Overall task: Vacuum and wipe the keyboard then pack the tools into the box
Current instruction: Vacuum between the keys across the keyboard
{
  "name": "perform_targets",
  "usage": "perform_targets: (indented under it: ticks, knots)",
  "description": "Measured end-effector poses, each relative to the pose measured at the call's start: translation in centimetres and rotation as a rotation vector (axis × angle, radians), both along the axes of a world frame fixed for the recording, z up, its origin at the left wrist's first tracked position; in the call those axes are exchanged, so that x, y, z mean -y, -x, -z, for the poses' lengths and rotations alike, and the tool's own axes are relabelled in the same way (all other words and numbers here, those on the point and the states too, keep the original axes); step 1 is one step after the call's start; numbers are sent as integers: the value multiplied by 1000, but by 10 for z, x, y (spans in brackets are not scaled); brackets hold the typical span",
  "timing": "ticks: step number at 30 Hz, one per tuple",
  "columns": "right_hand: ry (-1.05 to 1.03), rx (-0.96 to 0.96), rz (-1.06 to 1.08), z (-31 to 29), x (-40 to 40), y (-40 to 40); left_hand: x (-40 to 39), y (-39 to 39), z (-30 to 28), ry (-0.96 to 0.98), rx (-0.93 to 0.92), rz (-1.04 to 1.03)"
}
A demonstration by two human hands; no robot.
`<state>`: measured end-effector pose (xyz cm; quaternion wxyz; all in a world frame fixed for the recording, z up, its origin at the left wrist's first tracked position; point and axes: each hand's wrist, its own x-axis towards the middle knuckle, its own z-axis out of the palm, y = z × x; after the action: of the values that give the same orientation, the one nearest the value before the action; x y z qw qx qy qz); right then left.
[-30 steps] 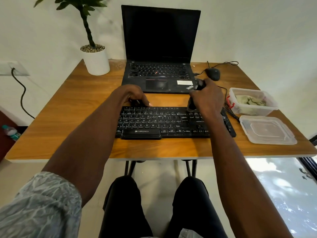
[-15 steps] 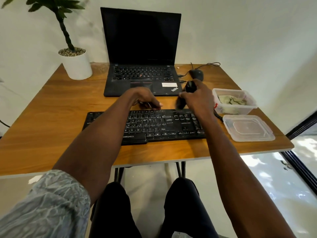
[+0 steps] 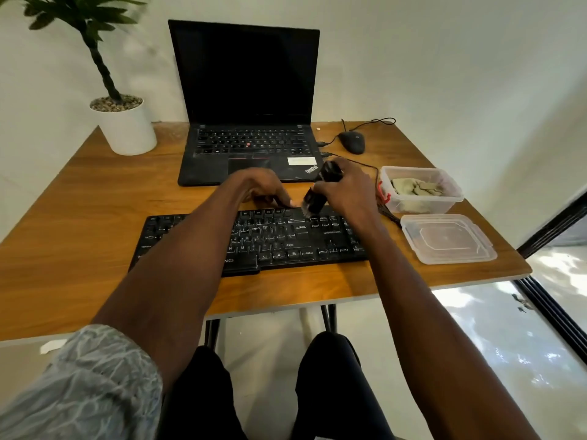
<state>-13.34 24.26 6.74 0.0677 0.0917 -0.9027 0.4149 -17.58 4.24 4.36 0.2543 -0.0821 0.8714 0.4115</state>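
Observation:
The black keyboard (image 3: pixel 286 239) lies across the front of the wooden desk (image 3: pixel 79 217). My right hand (image 3: pixel 347 192) grips a small black handheld vacuum (image 3: pixel 314 198), tilted so its nozzle touches the keyboard's top row right of centre. My left hand (image 3: pixel 260 188) rests with bent fingers on the keyboard's back edge, just left of the nozzle. At the right stands the clear plastic box (image 3: pixel 451 198) with a greenish cloth (image 3: pixel 413 187) inside. Its lid (image 3: pixel 444 238) lies on the desk in front of it.
An open black laptop (image 3: pixel 247 90) stands behind the keyboard, a wired mouse (image 3: pixel 352 142) to its right. A white plant pot (image 3: pixel 125 128) occupies the back left corner. Black and red cables (image 3: pixel 386 200) lie between keyboard and box. The desk's right edge is close to the lid.
My left hand has slid right along the keyboard's back edge, close to the vacuum. The vacuum stays in my right hand over the right part of the top rows. My head view has shifted.

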Motion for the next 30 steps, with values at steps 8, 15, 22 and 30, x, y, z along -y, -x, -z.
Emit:
perform_targets:
  ticks: [8,15,22,30]
  knots:
    - [20,-10,-25,-2,0,0,1,-2,4,-12,0,-47]
    - [-135,-158,191,-4,-16,3,-1,-3,4,0,9,-55]
    - [24,-22,-33,11,2,-1,0,-4,4,1,13,-72]
    - [22,-67,-68,-5,-15,2,-1,-4,4,-7,8,-84]
